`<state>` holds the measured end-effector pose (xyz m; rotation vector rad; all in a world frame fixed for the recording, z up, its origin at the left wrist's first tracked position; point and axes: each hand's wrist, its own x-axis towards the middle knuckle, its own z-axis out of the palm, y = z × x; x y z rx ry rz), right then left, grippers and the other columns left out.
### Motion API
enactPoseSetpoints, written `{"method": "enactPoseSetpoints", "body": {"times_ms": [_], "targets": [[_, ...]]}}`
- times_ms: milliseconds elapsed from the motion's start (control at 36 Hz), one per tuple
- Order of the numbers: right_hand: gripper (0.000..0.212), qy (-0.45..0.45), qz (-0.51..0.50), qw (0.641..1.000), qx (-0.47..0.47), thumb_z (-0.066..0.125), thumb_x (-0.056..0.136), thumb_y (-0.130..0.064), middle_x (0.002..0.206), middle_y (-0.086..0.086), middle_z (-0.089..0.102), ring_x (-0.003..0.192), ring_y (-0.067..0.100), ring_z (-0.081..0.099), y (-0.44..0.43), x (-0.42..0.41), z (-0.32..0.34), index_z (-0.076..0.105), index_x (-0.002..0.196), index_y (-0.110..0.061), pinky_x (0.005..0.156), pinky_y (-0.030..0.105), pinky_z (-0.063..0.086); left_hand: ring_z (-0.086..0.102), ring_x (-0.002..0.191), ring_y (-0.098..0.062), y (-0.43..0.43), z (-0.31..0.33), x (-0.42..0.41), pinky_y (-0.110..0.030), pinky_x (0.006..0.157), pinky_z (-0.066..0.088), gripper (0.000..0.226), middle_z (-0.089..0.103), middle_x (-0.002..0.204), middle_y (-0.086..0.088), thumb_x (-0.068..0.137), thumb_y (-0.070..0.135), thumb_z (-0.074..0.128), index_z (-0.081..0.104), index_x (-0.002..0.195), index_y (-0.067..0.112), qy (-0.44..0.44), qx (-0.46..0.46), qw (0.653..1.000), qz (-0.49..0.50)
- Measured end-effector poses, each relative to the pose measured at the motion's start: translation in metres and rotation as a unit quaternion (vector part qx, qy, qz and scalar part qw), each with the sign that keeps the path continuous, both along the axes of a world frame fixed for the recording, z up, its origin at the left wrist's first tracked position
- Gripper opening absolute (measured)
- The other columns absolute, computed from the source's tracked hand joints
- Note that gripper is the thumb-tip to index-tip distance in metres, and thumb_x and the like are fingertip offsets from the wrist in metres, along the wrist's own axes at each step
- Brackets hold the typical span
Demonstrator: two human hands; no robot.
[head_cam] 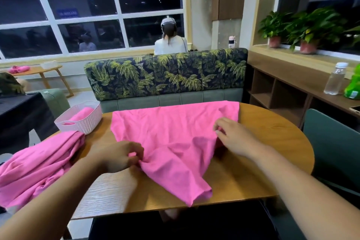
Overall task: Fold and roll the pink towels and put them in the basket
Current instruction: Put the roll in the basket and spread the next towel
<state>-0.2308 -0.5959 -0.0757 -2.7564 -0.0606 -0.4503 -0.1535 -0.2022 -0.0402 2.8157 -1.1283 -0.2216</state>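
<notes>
Head view: left grip (120,155) pinched on bunched near-left edge of pink towel (171,134); right grip (236,138) released, fingers relaxed, touching right-hand fold of same towel. Towel spread over middle of wooden bench (272,142), near corner reaching front edge. Heap of pink towels (37,165) at bench left; white basket (88,122) just beyond heap, rolled towel (83,113) inside
</notes>
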Motion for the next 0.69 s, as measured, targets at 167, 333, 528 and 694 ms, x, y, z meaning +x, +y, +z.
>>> {"method": "enactPoseSetpoints", "body": {"times_ms": [167, 333, 528, 694], "targets": [[0.007, -0.003, 0.036, 0.999, 0.038, 0.060, 0.098, -0.027, 0.104, -0.013, 0.055, 0.105, 0.012, 0.051, 0.038, 0.013, -0.016, 0.066, 0.100, -0.030, 0.088, 0.035, 0.045, 0.065, 0.097, -0.005, -0.064, -0.023, -0.007, -0.035, 0.093, 0.050, 0.024, 0.071, 0.100, 0.012, 0.094, 0.041, 0.048, 0.066, 0.099, 0.026, 0.118, -0.241, 0.962, 0.048], [0.012, 0.016, 0.016, 0.998, 0.066, 0.071, 0.093, -0.036, 0.097, -0.009, 0.067, 0.100, 0.015, 0.064, 0.056, 0.018, -0.035, 0.077, 0.103, -0.033, 0.084, 0.034, 0.051, 0.066, 0.087, -0.002, -0.122, -0.057, -0.027, -0.028, 0.081, 0.051, 0.050, 0.068, 0.110, 0.019, 0.080, 0.072, 0.068, 0.058, 0.118, 0.041, 0.113, -0.130, 0.984, 0.040], [0.039, 0.015, -0.015, 0.961, 0.275, 0.060, 0.099, -0.006, 0.112, -0.013, 0.073, 0.102, 0.001, 0.067, 0.028, 0.002, -0.047, 0.069, 0.130, -0.028, 0.097, 0.023, 0.051, 0.059, 0.093, -0.005, -0.113, -0.080, -0.011, -0.025, 0.081, 0.044, 0.033, 0.062, 0.106, 0.016, 0.089, 0.050, 0.066, 0.063, 0.119, 0.040, 0.007, -0.121, 0.993, 0.005], [0.007, -0.025, -0.215, 0.905, 0.366, 0.065, 0.094, -0.023, 0.092, -0.008, 0.071, 0.080, 0.019, 0.072, -0.002, -0.012, -0.055, 0.069, 0.093, -0.028, 0.075, 0.043, 0.062, 0.058, 0.101, -0.014, -0.100, -0.109, -0.005, -0.031, 0.092, 0.044, 0.034, 0.060, 0.112, 0.014, 0.096, 0.054, 0.054, 0.063, 0.124, 0.039, -0.063, -0.149, 0.985, -0.057]]}}
